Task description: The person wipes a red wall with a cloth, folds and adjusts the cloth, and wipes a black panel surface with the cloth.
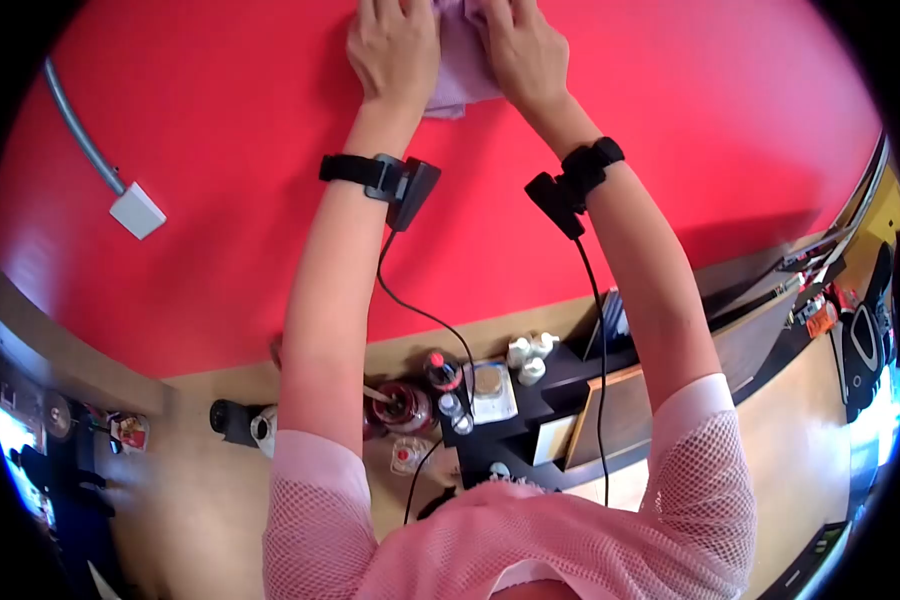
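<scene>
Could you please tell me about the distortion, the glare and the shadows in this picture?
Head view: strong fisheye bending, black corners; head view: washed-out glare near the lower left and right edges; head view: soft shadow on the wall beside the left hand.

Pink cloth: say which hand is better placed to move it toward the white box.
Probably the left hand: it touches the cloth and is nearer the white box than the right hand.
</scene>
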